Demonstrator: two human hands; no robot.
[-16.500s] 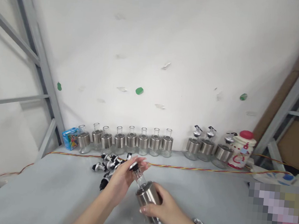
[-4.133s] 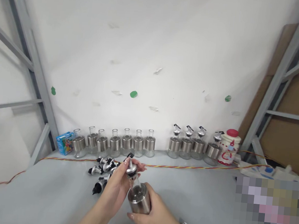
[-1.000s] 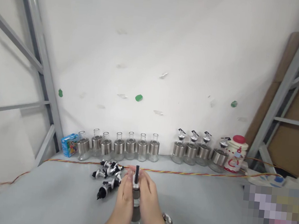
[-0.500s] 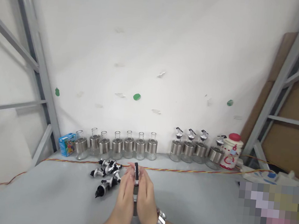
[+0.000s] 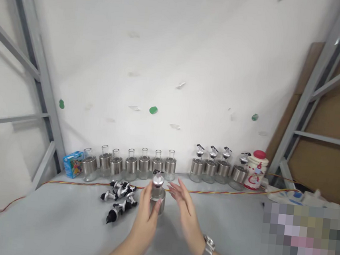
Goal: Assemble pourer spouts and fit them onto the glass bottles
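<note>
A glass oil bottle (image 5: 161,202) with a steel band stands upright in front of me, a silver and black pour spout (image 5: 158,179) on its neck. My left hand (image 5: 145,217) is closed round its left side, thumb at the front, covering part of the band. My right hand (image 5: 186,213) is off the bottle, to its right, with fingers stretched out and nothing in them. To the left of the bottle lies a heap of loose pour spouts (image 5: 123,191).
Several bottles without spouts (image 5: 130,166) line the wall, with a blue box (image 5: 73,164) at their left. Back right are several spouted bottles (image 5: 210,168) and a red-lidded jar (image 5: 256,172). A twisted cable (image 5: 211,193) crosses the grey table (image 5: 222,233).
Both hands were pressed together round the bottle and its spout. My right hand has let go and moved right, fingers opening; the left has slid down onto the bottle's side.
</note>
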